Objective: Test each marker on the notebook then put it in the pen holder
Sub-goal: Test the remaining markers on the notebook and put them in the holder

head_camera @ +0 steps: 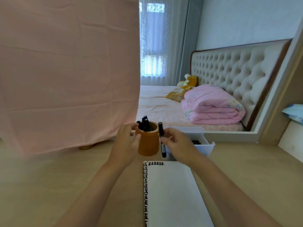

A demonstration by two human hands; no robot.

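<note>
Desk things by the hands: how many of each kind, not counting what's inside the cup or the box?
pen holder: 1
marker, in the right hand: 1
notebook: 1
white box: 1
Total: 4

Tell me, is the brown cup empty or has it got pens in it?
Not empty: several black markers stick up out of the brown cup through its open top.
</note>
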